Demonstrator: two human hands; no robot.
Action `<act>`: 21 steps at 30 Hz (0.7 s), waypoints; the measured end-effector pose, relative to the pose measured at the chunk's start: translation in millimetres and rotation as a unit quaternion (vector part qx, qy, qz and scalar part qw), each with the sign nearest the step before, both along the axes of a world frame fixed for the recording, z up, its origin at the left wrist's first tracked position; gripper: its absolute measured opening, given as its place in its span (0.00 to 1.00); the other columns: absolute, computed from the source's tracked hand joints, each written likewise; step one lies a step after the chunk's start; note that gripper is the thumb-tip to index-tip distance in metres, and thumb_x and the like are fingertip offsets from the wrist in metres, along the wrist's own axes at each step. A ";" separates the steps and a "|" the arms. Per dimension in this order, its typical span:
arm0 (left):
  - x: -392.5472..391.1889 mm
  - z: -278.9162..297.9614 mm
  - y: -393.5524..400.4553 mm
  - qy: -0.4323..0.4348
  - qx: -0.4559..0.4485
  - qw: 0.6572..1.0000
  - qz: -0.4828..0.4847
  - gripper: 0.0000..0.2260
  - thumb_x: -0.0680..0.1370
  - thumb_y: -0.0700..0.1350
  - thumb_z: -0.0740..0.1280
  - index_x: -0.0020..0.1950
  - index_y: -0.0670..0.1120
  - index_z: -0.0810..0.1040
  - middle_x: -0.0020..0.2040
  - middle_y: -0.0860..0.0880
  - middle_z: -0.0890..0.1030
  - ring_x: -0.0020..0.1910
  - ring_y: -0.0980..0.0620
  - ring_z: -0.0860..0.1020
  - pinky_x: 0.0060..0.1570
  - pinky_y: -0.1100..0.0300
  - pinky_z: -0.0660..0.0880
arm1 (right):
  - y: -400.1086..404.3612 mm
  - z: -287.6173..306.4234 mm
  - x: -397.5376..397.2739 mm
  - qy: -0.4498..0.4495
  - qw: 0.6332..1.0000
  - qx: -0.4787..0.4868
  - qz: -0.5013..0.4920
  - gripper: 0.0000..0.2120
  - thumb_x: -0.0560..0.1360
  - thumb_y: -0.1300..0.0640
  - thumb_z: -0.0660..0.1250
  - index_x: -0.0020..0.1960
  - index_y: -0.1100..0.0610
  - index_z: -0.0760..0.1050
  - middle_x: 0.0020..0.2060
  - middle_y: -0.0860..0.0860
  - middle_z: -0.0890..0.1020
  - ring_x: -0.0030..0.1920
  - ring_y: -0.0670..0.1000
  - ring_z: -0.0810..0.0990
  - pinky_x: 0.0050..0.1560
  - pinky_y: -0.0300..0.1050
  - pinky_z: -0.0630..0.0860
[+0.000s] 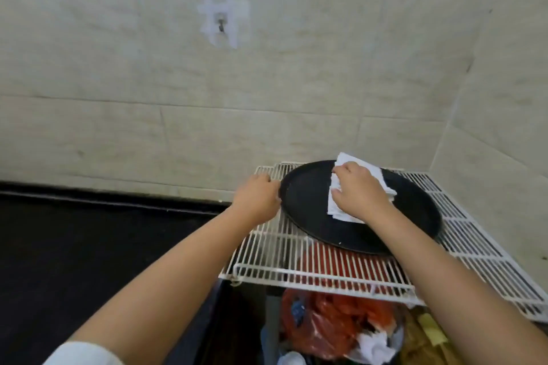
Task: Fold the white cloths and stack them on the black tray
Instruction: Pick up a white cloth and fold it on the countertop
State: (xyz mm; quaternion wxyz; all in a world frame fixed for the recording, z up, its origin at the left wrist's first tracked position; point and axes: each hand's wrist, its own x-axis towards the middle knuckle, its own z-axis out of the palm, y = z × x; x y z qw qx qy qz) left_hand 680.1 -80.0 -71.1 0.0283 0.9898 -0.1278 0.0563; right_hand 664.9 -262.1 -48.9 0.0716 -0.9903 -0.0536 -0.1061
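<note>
Resting on a white wire rack in a tiled corner, the black tray lies toward the rack's far edge. The right hand presses down on folded white cloths at the tray's middle, fingertips curled on the cloth's edge. The left hand grips the tray's left rim. No writing is readable. A hook hangs on the beige wall; a red bag sits below the rack.

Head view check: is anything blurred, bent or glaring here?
Head view: soft throughout, the right hand and white cloth smeared; the wire rack bars streak near the front edge; wall tile lines curve from the wide lens; lighting even, no glare, faint sheen on the black tray.
</note>
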 end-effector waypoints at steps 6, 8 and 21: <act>-95.2 1.7 191.0 -0.044 0.038 0.983 0.175 0.17 0.80 0.48 0.57 0.68 0.44 0.67 0.66 0.42 0.71 0.66 0.42 0.68 0.60 0.49 0.69 | 199.5 -2.2 -36.5 -0.020 0.978 -0.029 0.206 0.19 0.75 0.58 0.59 0.64 0.61 0.68 0.62 0.60 0.73 0.63 0.61 0.70 0.63 0.53 0.69; -149.3 -0.2 266.5 -0.044 0.054 0.964 0.256 0.18 0.80 0.48 0.57 0.68 0.44 0.66 0.66 0.42 0.70 0.66 0.41 0.67 0.60 0.49 0.69 | 285.1 -5.0 -65.4 -0.009 0.959 -0.029 0.280 0.19 0.75 0.56 0.60 0.64 0.61 0.68 0.63 0.60 0.72 0.64 0.60 0.70 0.63 0.52 0.69; -483.2 -24.4 612.4 -0.020 0.045 0.764 0.643 0.21 0.79 0.53 0.58 0.70 0.46 0.64 0.69 0.42 0.67 0.69 0.42 0.64 0.65 0.50 0.65 | 734.1 -35.7 -286.7 0.066 0.791 -0.017 0.608 0.24 0.75 0.53 0.61 0.69 0.57 0.62 0.68 0.57 0.66 0.68 0.59 0.64 0.64 0.54 0.67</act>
